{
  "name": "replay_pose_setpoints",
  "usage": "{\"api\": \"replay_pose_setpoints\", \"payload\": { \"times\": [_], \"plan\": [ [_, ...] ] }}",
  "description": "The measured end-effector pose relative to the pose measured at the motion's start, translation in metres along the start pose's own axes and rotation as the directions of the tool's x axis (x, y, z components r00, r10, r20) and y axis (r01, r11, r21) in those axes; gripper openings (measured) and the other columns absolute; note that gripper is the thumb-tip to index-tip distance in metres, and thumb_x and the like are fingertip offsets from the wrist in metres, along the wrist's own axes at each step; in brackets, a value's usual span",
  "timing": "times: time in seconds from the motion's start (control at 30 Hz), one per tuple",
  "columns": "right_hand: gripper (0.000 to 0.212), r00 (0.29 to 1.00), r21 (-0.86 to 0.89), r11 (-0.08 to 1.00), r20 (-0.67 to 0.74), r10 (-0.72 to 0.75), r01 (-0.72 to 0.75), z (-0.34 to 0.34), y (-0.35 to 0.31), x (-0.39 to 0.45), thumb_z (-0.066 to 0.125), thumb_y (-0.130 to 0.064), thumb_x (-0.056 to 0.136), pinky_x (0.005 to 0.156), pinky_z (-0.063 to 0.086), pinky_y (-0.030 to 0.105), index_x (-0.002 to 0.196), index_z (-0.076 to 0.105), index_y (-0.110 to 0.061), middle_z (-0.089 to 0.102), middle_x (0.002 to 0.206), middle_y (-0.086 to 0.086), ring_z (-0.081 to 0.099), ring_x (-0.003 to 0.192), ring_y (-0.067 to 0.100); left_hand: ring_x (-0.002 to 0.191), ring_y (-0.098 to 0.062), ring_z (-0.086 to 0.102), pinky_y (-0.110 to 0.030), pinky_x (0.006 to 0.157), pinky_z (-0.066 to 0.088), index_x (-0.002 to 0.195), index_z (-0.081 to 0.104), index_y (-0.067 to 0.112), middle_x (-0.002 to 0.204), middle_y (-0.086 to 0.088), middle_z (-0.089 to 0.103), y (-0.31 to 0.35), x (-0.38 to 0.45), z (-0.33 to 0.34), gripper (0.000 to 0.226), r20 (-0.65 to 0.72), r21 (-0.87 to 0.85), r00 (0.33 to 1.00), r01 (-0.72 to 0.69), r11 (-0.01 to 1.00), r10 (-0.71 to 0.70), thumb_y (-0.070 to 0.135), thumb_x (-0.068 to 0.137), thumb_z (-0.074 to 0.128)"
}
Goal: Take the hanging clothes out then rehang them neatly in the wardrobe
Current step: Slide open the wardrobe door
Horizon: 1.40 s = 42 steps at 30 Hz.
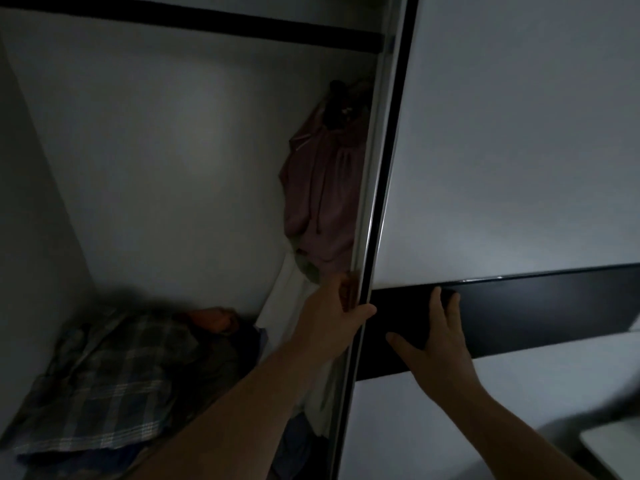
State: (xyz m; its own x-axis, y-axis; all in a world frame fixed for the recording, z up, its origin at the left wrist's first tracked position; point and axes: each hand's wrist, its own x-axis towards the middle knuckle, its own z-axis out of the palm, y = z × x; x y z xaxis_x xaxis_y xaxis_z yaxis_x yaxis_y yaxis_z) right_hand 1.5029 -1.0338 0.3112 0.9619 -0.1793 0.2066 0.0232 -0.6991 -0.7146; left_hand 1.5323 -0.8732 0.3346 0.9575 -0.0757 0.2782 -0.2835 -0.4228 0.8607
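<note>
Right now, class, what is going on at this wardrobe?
A person stands at a dim wardrobe with a sliding door. The left hand grips the door's edge, while the right hand lies flat with straight fingers on the door's black band. Inside, a pink garment hangs at the right, partly behind the door, with something white below it. A plaid shirt lies crumpled in a pile on the floor of the compartment.

Dusty-pink garment [323,188], grey plaid shirt [114,379], white door [512,133] with black band [519,317]
</note>
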Motion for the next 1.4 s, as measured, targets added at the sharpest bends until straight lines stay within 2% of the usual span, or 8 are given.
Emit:
{"api": "replay_pose_setpoints", "payload": {
  "times": [0.13, 0.27, 0.4, 0.57, 0.73, 0.93, 1.27, 1.4],
  "plan": [
    [0.109, 0.999, -0.010, 0.999, -0.026, 0.030, -0.030, -0.011, 0.007, 0.005, 0.071, -0.044, 0.074, 0.111, 0.027, 0.040, 0.147, -0.007, -0.028, -0.012, 0.157, -0.003, 0.008, 0.145, 0.020, 0.096, -0.009, 0.054, -0.018, 0.080, 0.040, 0.124, 0.048, 0.017, 0.106, 0.007, 0.055, 0.007, 0.010, 0.015, 0.047, 0.050, -0.015, 0.998, -0.045, 0.999, 0.046, 0.027, 0.083, 0.067],
    [0.112, 0.999, -0.024, 0.999, 0.000, 0.037, -0.037, -0.010, 0.011, 0.006, 0.073, -0.046, 0.070, 0.111, 0.029, 0.038, 0.147, -0.007, -0.029, -0.013, 0.157, -0.004, 0.011, 0.144, 0.020, 0.088, -0.006, 0.049, -0.008, 0.065, 0.036, 0.122, 0.050, 0.013, 0.098, 0.008, 0.050, 0.016, 0.019, 0.029, 0.045, 0.056, -0.008, 0.995, -0.085, 0.996, 0.085, 0.026, 0.082, 0.068],
    [0.112, 0.996, -0.039, 0.996, -0.034, 0.083, -0.084, -0.004, 0.014, 0.009, 0.071, -0.049, 0.071, 0.110, 0.030, 0.034, 0.147, -0.007, -0.026, -0.012, 0.157, -0.004, 0.012, 0.144, 0.017, 0.094, -0.012, 0.056, -0.020, 0.079, 0.043, 0.122, 0.049, 0.017, 0.102, 0.005, 0.056, 0.027, 0.028, 0.047, 0.049, 0.063, 0.009, 0.994, -0.087, 0.996, 0.086, 0.030, 0.080, 0.069],
    [0.103, 0.983, -0.035, 0.990, -0.123, 0.135, -0.140, -0.008, 0.021, 0.020, 0.067, -0.045, 0.077, 0.110, 0.031, 0.035, 0.148, -0.004, -0.023, -0.008, 0.157, -0.002, 0.015, 0.144, 0.019, 0.090, -0.008, 0.055, -0.006, 0.061, 0.037, 0.122, 0.048, 0.017, 0.109, 0.002, 0.060, 0.033, 0.037, 0.067, 0.046, 0.125, -0.010, 0.989, -0.076, 0.997, 0.077, 0.032, 0.082, 0.067],
    [0.100, 0.978, -0.063, 0.985, -0.140, 0.152, -0.162, -0.017, 0.030, 0.028, 0.065, -0.044, 0.078, 0.109, 0.033, 0.034, 0.148, -0.004, -0.022, -0.006, 0.158, -0.001, 0.019, 0.143, 0.020, 0.090, -0.011, 0.058, -0.007, 0.060, 0.038, 0.115, 0.053, 0.017, 0.096, 0.007, 0.057, 0.035, 0.048, 0.082, 0.035, 0.171, -0.041, 0.981, -0.083, 0.996, 0.089, 0.030, 0.085, 0.065],
    [0.100, 0.973, -0.052, 0.980, -0.139, 0.182, -0.191, -0.027, 0.042, 0.036, 0.066, -0.039, 0.079, 0.107, 0.035, 0.034, 0.148, -0.005, -0.022, -0.007, 0.157, -0.002, 0.021, 0.142, 0.022, 0.091, -0.006, 0.056, -0.006, 0.063, 0.041, 0.115, 0.054, 0.017, 0.104, 0.004, 0.062, 0.038, 0.053, 0.098, 0.034, 0.166, -0.073, 0.977, -0.121, 0.990, 0.132, 0.029, 0.085, 0.065],
    [0.102, 0.976, -0.089, 0.978, -0.123, 0.178, -0.189, -0.043, 0.063, 0.049, 0.067, -0.035, 0.079, 0.106, 0.037, 0.038, 0.148, -0.007, -0.021, -0.006, 0.158, 0.000, 0.023, 0.141, 0.024, 0.099, -0.016, 0.060, -0.025, 0.085, 0.051, 0.113, 0.055, 0.011, 0.108, -0.004, 0.062, 0.041, 0.059, 0.128, 0.043, 0.088, 0.010, 0.984, -0.153, 0.988, 0.152, 0.036, 0.081, 0.068],
    [0.103, 0.983, -0.065, 0.987, -0.114, 0.142, -0.150, -0.046, 0.067, 0.050, 0.069, -0.032, 0.078, 0.106, 0.040, 0.041, 0.148, -0.005, -0.022, -0.001, 0.158, 0.003, 0.027, 0.140, 0.024, 0.102, -0.015, 0.059, -0.021, 0.088, 0.048, 0.117, 0.056, 0.011, 0.112, -0.004, 0.061, 0.040, 0.055, 0.138, 0.043, 0.018, 0.039, 0.984, -0.176, 0.984, 0.175, 0.036, 0.083, 0.065]
  ]
}}
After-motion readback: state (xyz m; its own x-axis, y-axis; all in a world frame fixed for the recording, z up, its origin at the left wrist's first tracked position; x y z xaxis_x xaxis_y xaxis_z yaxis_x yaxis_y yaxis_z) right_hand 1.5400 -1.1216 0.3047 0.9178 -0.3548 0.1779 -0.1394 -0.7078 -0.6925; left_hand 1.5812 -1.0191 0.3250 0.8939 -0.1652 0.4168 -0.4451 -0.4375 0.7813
